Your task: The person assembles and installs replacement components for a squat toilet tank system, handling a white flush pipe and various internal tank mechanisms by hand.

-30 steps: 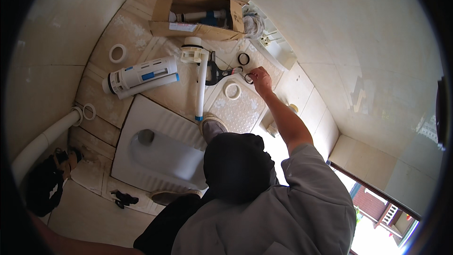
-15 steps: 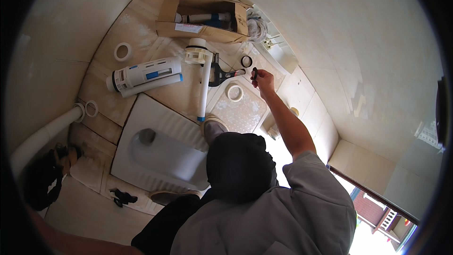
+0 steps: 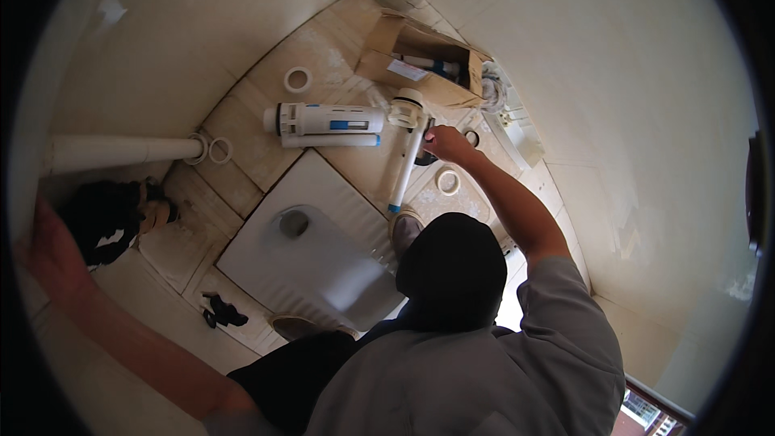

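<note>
My right hand [image 3: 450, 145] is over the floor with its fingers closed; what they hold, if anything, is hidden. It covers part of a black tool [image 3: 425, 159], beside a white valve tube with a blue end [image 3: 401, 182]. A black ring [image 3: 471, 139] and a white ring [image 3: 448, 182] lie close by. To the left of the tube rests a white cistern flush valve [image 3: 331, 120] with blue parts. My left hand [image 3: 50, 242] is at the far left edge, below a thick white pipe [image 3: 121, 153], dark and blurred, so its fingers cannot be made out.
A squat toilet pan [image 3: 258, 254] is set in the tiles before my feet. Beyond the valves stand an open cardboard box [image 3: 379, 64] with parts inside and a white cistern [image 3: 525, 133]. White rings [image 3: 298, 79], a black bag [image 3: 101, 218] and small black items [image 3: 226, 312] lie around.
My right hand has moved left, toward the white tube and black tool; the small dark item it held is no longer visible. My left forearm has come up at the left. The view has turned.
</note>
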A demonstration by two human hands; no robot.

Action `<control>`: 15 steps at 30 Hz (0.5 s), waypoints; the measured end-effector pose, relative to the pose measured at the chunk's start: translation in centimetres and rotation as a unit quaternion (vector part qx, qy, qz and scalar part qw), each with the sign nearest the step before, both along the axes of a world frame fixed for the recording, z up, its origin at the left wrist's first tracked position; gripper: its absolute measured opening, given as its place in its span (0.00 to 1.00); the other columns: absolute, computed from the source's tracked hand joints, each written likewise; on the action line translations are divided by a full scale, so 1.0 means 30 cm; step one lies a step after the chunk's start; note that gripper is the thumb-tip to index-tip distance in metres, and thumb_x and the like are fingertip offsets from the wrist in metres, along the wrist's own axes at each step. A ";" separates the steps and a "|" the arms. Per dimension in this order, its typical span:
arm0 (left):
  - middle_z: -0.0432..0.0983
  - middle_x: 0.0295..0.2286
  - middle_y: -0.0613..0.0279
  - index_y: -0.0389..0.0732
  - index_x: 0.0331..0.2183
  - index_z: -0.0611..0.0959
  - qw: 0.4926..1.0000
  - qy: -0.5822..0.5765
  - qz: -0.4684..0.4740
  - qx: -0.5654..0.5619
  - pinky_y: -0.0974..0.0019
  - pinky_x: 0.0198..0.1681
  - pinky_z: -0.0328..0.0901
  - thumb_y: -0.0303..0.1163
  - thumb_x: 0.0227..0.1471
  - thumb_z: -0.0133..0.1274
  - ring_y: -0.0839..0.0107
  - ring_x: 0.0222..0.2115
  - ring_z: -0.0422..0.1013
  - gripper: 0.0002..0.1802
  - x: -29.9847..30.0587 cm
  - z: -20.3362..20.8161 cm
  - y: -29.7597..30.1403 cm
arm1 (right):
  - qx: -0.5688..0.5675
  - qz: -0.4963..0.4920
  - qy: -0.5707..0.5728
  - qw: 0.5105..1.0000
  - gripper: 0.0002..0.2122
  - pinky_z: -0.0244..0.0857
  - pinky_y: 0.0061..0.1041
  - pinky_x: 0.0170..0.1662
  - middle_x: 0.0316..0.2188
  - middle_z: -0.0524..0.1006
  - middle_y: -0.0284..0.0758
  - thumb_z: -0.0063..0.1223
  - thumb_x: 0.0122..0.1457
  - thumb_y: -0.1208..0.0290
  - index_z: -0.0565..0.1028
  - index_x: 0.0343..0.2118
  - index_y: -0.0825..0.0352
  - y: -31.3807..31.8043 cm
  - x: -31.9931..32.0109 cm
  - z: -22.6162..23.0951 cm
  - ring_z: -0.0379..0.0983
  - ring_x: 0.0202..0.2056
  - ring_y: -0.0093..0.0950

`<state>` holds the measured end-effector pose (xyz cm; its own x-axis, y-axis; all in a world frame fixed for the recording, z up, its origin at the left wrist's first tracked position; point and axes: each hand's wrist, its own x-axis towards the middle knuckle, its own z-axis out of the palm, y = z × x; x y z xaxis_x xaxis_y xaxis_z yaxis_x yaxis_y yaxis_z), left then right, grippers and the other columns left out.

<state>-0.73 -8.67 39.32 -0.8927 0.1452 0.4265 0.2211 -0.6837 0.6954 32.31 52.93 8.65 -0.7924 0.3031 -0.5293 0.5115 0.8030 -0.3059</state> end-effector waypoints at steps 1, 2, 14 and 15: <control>0.68 0.56 0.51 0.32 0.57 0.70 1.000 0.018 -0.016 -0.010 0.61 0.65 0.58 0.35 0.59 0.56 0.61 0.58 0.63 0.28 -0.020 -0.001 -0.045 | -0.016 0.038 -0.027 0.999 0.16 0.71 0.40 0.48 0.41 0.81 0.44 0.61 0.52 0.61 0.80 0.41 0.63 -0.013 -0.043 0.000 0.77 0.46 0.43; 0.67 0.56 0.51 0.31 0.56 0.70 0.999 0.030 0.021 -0.029 0.60 0.65 0.58 0.37 0.57 0.58 0.60 0.59 0.63 0.31 -0.027 -0.001 -0.058 | 0.001 0.096 -0.046 0.994 0.18 0.70 0.40 0.49 0.42 0.80 0.43 0.63 0.52 0.59 0.79 0.43 0.63 -0.047 -0.098 0.013 0.76 0.47 0.42; 0.65 0.57 0.54 0.35 0.59 0.64 0.969 -0.056 0.238 0.043 0.55 0.66 0.58 0.50 0.59 0.52 0.58 0.58 0.63 0.37 0.147 0.078 0.277 | 0.047 0.263 0.050 0.963 0.17 0.70 0.40 0.49 0.42 0.80 0.44 0.63 0.54 0.62 0.78 0.46 0.62 -0.411 -0.769 0.327 0.76 0.47 0.44; 0.65 0.57 0.54 0.35 0.59 0.64 0.967 -0.054 0.247 0.041 0.55 0.66 0.58 0.50 0.59 0.52 0.58 0.58 0.63 0.37 0.153 0.079 0.286 | 0.038 0.225 0.079 0.970 0.17 0.70 0.39 0.49 0.41 0.80 0.45 0.62 0.55 0.62 0.78 0.46 0.62 -0.455 -0.799 0.317 0.76 0.46 0.44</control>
<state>3.86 -0.10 41.68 -0.8846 -0.3410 0.3180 0.4634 -0.5674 0.6807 8.32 39.29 18.16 -0.9233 -0.0582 -0.3797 0.0560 0.9575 -0.2830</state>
